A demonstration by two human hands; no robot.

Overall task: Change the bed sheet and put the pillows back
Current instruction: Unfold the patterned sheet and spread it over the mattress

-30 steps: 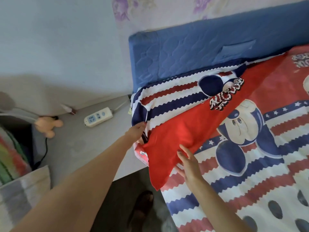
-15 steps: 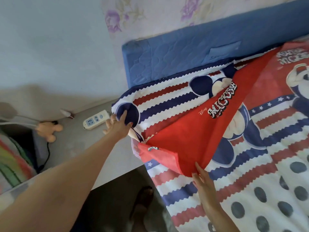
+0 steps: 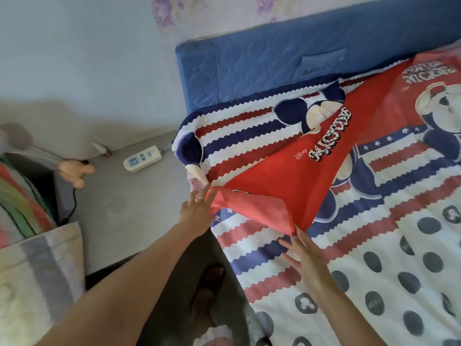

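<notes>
A cartoon-mouse bed sheet (image 3: 374,245) with red, white and blue stripes and grey dots covers the bed. Its red part (image 3: 287,186) is folded over in a diagonal flap near the bed's left edge. My left hand (image 3: 197,211) reaches to the edge of the bed with fingers spread, touching the tip of the red flap. My right hand (image 3: 304,255) lies flat and open on the striped sheet, fingertips at the flap's lower corner. The sheet's top-left corner (image 3: 189,151) sits over the mattress corner below the blue quilted headboard (image 3: 274,63).
A grey bedside surface (image 3: 129,211) on the left holds a white power strip (image 3: 142,159) and a small peach toy (image 3: 74,172). Striped bedding (image 3: 30,258) is piled at the far left. My sandalled foot (image 3: 209,288) stands on the dark floor beside the bed.
My left hand has let go of the sheet's top-left corner and dropped to the red flap's tip. My right hand has stayed at the flap's lower corner.
</notes>
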